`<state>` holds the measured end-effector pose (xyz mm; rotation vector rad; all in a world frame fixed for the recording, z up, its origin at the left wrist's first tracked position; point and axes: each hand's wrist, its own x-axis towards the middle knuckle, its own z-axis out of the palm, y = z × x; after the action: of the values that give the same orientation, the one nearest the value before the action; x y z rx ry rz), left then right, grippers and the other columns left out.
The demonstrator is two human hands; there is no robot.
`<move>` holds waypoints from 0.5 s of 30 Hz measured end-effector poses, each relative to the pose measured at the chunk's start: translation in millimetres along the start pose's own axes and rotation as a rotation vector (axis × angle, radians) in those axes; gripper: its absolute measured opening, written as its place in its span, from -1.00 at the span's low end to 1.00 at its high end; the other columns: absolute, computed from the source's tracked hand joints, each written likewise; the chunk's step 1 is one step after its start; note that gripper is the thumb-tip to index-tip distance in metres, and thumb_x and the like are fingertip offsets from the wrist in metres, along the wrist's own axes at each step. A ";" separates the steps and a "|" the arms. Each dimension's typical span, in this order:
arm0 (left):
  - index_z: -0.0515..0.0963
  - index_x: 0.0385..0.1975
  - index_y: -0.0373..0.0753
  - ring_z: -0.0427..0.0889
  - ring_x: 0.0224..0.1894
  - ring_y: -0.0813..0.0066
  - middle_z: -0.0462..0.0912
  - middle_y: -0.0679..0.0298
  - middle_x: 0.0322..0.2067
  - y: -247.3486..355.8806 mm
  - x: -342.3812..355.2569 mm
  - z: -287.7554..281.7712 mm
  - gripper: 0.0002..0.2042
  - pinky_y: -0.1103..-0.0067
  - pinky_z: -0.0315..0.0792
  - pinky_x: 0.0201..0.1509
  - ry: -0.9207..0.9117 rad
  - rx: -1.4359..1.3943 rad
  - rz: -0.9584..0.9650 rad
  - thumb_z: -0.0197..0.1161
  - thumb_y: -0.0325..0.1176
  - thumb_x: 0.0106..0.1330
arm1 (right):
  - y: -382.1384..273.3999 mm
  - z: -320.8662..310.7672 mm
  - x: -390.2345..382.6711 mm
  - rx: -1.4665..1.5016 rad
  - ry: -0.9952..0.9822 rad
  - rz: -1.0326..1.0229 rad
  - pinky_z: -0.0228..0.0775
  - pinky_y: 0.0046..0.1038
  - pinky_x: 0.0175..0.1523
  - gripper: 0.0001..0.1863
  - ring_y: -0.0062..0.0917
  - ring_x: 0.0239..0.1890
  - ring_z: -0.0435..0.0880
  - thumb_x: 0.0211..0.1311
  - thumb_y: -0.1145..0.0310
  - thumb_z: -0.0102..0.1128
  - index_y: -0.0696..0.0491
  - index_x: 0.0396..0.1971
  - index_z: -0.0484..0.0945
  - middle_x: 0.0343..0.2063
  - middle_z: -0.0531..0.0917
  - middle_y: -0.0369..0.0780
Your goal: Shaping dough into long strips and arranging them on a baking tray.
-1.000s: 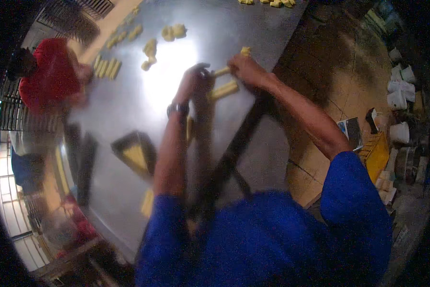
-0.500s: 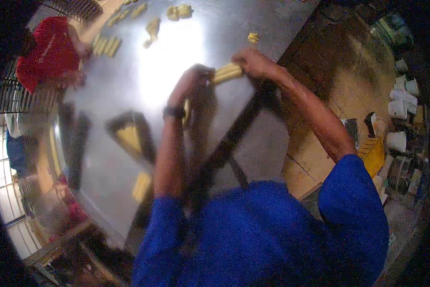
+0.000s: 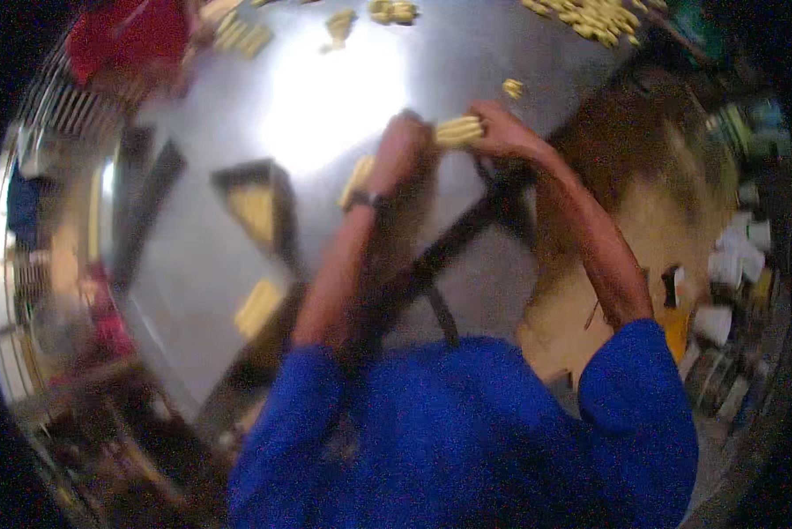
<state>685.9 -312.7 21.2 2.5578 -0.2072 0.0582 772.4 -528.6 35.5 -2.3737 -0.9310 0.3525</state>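
Note:
A short bundle of yellow dough strips point(image 3: 458, 132) stretches between my two hands above the metal table point(image 3: 343, 229). My left hand point(image 3: 405, 152) is closed at its left end, with a dark band round the wrist. At the right end, the fingers of my right hand point(image 3: 501, 130) pinch it. Another yellow dough piece point(image 3: 357, 181) lies beside my left wrist and is partly covered by it. A small yellow dough lump point(image 3: 513, 88) rests just beyond my right hand. Motion blurs the finer detail of the fingers.
Left of my arm are a dark-edged tray point(image 3: 222, 181) holding yellow dough strips and a dough bundle point(image 3: 259, 309). More dough pieces point(image 3: 244, 35) lie along the far side, with a heaped pile point(image 3: 594, 19) far right. A person in red point(image 3: 127, 40) is at the far left.
The view has shifted, bringing the far-right dough pile into sight and putting the person in red nearer the top edge. Both hands still hold the same bundle.

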 end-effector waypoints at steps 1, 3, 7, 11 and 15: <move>0.61 -0.01 -0.26 0.56 -0.09 0.10 0.56 -0.02 -0.09 8.3 -6.7 0.5 -0.57 0.33 0.47 0.05 0.081 0.003 -0.009 0.45 -0.20 0.15 | -2.2 0.7 0.4 0.147 -0.004 0.054 0.56 -0.25 -0.12 -0.64 -0.28 -0.24 0.70 0.09 0.27 0.39 0.14 -0.14 0.63 -0.27 0.69 -0.05; 0.49 0.15 -0.24 0.51 0.03 0.03 0.48 -0.06 0.09 28.7 -29.8 4.6 -0.43 0.27 0.44 0.15 0.302 0.069 -0.036 0.45 -0.16 0.15 | -10.2 1.7 -1.7 0.175 0.124 0.151 0.58 -0.40 -0.13 -0.67 -0.46 -0.22 0.70 0.19 0.31 0.36 0.15 -0.09 0.63 -0.27 0.72 -0.11; 0.44 0.22 -0.20 0.48 0.10 -0.01 0.48 -0.03 0.12 68.0 -108.4 16.6 -0.42 0.30 0.38 0.24 0.355 -0.259 0.086 0.41 -0.22 0.19 | -46.4 -9.5 -2.2 0.372 0.247 0.170 0.61 -0.51 -0.14 -0.68 -0.53 -0.21 0.71 0.27 0.40 0.30 0.18 0.00 0.61 -0.22 0.73 -0.13; 0.52 0.14 -0.19 0.52 0.06 0.04 0.57 0.03 0.03 81.9 -191.9 15.8 -0.53 0.30 0.40 0.20 0.387 -0.398 0.010 0.40 -0.29 0.21 | -102.1 -33.2 7.1 0.322 0.128 -0.067 0.61 -0.50 -0.12 -0.64 -0.53 -0.23 0.72 0.31 0.32 0.30 0.22 0.00 0.59 -0.23 0.73 -0.16; 0.57 0.06 -0.20 0.57 -0.01 0.06 0.62 0.05 -0.06 72.7 -242.6 2.3 -0.61 0.30 0.45 0.14 0.488 -0.371 -0.111 0.39 -0.33 0.22 | -150.0 -30.6 39.7 0.452 -0.070 -0.101 0.62 -0.50 -0.10 -0.59 -0.53 -0.23 0.71 0.32 0.22 0.29 0.23 0.00 0.57 -0.21 0.71 -0.16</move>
<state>434.8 -341.2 37.7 2.1055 0.1049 0.5412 733.0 -423.3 146.8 -1.9067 -0.8902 0.5456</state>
